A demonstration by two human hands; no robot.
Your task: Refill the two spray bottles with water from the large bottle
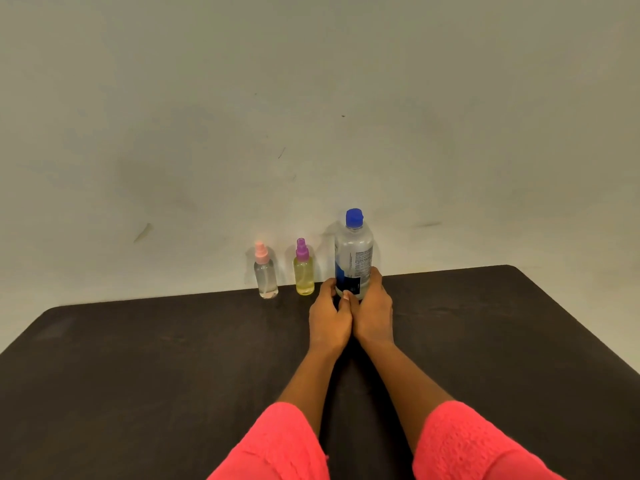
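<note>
Far back on the worktop [138,358], left grip [328,318] and right grip [373,306] both clasp the upright large bottle [354,252] low down: the fetching step, I judge. Next its blue cap [354,217] must come off.

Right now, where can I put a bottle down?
Bare table lies left of the pink-capped spray bottle and right of the large bottle. Crowded at the back edge, where the left hand and right hand hold it.
</note>
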